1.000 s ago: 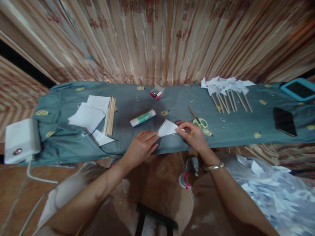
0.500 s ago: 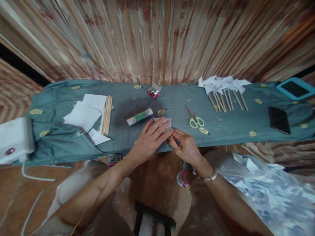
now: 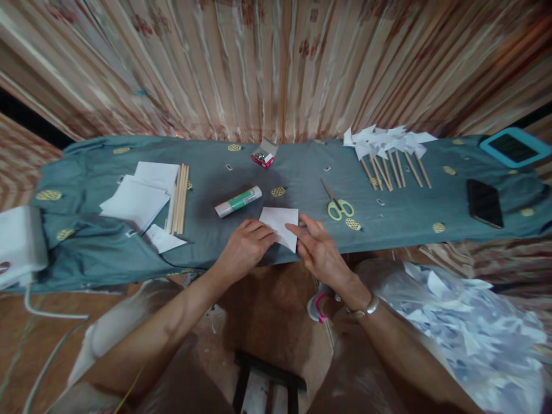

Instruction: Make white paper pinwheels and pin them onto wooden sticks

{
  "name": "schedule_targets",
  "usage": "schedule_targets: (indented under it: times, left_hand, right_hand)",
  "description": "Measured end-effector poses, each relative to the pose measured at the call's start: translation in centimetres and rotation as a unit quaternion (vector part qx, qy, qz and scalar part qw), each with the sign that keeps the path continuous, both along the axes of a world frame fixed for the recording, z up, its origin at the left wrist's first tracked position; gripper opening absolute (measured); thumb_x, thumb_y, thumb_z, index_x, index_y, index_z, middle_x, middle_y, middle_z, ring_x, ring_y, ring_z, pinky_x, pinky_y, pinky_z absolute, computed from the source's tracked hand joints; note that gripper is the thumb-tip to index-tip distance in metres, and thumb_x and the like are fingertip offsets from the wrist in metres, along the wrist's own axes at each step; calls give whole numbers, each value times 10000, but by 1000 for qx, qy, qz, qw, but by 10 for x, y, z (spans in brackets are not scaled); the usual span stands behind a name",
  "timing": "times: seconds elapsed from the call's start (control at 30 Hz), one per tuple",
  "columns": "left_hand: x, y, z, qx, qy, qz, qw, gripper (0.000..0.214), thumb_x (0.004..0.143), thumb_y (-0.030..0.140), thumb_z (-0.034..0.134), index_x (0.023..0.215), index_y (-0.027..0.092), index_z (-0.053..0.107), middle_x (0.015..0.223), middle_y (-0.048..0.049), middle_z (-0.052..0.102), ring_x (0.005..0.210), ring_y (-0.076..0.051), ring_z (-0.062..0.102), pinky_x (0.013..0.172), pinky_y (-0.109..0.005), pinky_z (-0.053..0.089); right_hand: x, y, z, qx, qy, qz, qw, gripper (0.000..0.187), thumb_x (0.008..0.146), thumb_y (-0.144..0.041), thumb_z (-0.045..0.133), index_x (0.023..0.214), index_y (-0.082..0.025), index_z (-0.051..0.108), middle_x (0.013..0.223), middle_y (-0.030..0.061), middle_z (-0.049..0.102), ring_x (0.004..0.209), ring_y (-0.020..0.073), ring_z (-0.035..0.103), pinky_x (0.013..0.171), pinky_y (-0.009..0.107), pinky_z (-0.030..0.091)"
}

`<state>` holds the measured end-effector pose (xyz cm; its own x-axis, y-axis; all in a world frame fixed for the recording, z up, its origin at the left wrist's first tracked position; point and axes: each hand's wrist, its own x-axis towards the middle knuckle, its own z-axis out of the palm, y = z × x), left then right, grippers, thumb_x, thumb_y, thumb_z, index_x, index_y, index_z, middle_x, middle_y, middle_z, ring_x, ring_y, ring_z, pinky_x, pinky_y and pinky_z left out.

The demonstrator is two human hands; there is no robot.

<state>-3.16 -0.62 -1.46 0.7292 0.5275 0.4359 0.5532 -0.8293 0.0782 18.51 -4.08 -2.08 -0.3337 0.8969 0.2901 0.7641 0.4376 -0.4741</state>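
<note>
A small white sheet of paper (image 3: 281, 223) lies near the front edge of the cloth-covered table, between my two hands. My left hand (image 3: 249, 244) has its fingers curled and closed on the sheet's left edge. On the other side, my right hand (image 3: 321, 250) grips the right edge, thumb on top and fingers at or under the side. A glue tube (image 3: 238, 201) with a green label lies just beyond my left hand. Scissors (image 3: 338, 208) with light green handles rest beyond my right hand. A small open red box (image 3: 263, 158) of tiny metal pieces stands farther back.
To the left are white paper squares (image 3: 133, 198), wooden sticks (image 3: 181, 198) and a white box-shaped device (image 3: 21, 241). Paper pinwheels on sticks (image 3: 383, 142), a phone (image 3: 485, 202) and a blue-framed tablet (image 3: 515, 146) lie right. A clear bag of paper pieces (image 3: 466, 339) is beside my right leg.
My left hand has drawn back from flat across the paper to its left edge. My right hand has shifted to the right edge, and the sheet now shows largely uncovered. The view has shifted slightly.
</note>
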Motion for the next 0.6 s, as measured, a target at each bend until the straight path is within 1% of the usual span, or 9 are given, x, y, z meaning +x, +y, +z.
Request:
schedule_targets:
  times: [0.07,0.1,0.17,0.23,0.3,0.37,0.47,0.6]
  left_hand:
    - [0,-4,-2,-15,-16,-15,1000,168,935,141,530,1008,121,681,978,-84,732,906,-194,656,812,-329,515]
    - [-1,-6,-3,-20,-25,-21,999,173,938,137,525,1016,119,679,987,-84,732,903,-190,662,817,-324,520]
    - [-2,-10,-5,-29,-45,-27,998,172,944,147,518,1005,123,678,985,-79,732,912,-185,663,829,-317,529]
    - [-4,-13,-7,-44,-64,-24,997,171,949,170,518,985,129,680,960,-74,730,930,-186,649,829,-311,536]
    - [-7,-14,-8,-73,-78,-12,994,179,955,203,519,964,139,686,922,-69,723,921,-188,627,808,-305,540]
    - [-10,-15,-9,-110,-89,7,990,200,961,231,511,941,151,693,890,-67,711,880,-185,609,771,-301,536]
    - [-13,-16,-11,-167,-108,33,979,219,967,243,497,930,158,696,868,-66,692,839,-178,602,746,-298,525]
    - [-13,-16,-13,-233,-123,84,961,182,952,237,517,980,173,685,824,-49,673,819,-181,617,742,-299,517]
  right_hand:
    - [1,1,1,13,-30,-3,999,424,896,-97,443,1268,-201,616,1507,165,402,1366,310,405,1054,516,413]
    - [2,2,1,12,-38,-5,999,396,903,-115,454,1239,-219,634,1538,145,362,1396,317,360,1055,528,404]
    - [5,3,2,3,-41,-5,999,308,917,-164,477,1134,-231,686,1542,119,367,1407,323,337,1053,542,396]
    - [7,5,1,-17,-23,3,1000,247,927,-212,499,1031,-216,723,1466,123,474,1346,313,413,1044,525,408]
    - [10,8,1,-46,10,19,999,226,932,-247,518,966,-205,738,1292,124,621,1211,278,532,1021,480,437]
    - [11,11,0,-74,49,32,996,214,935,-276,535,931,-211,739,1115,93,701,1066,235,607,979,426,465]
    - [10,15,-1,-99,101,31,990,208,931,-309,552,874,-223,732,977,59,731,944,203,643,911,368,482]
    - [6,19,-5,-123,142,-11,982,214,902,-331,582,775,-222,715,843,38,721,822,187,644,812,326,479]
